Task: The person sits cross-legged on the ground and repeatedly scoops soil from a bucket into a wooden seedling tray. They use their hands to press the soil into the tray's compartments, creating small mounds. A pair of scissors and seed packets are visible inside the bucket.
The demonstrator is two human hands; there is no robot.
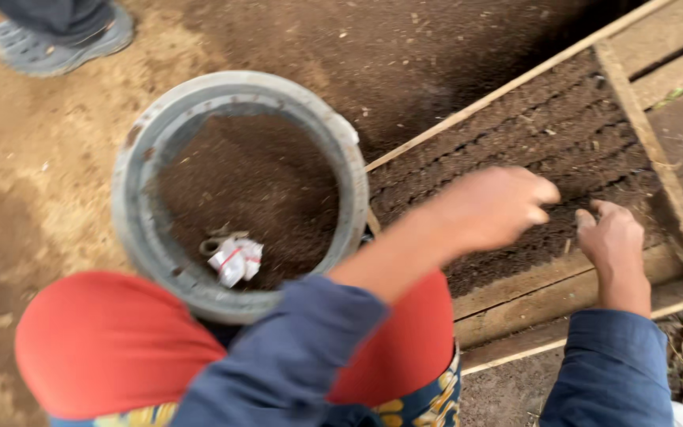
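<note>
A wooden-framed tray holds dark soil marked with parallel furrows. My left hand hovers over the soil near the tray's front, blurred, with fingertips pinched together; nothing shows between them. My right hand rests on the soil by the tray's front board, back up and fingers curled under, hiding whatever lies beneath. Both arms wear blue sleeves. My red-clad knees fill the lower left.
A round grey basin with soil stands left of the tray; a crumpled white and red packet and a small metal tool lie inside. Another person's grey shoe is on the dirt ground at top left. Wooden planks lie behind the tray.
</note>
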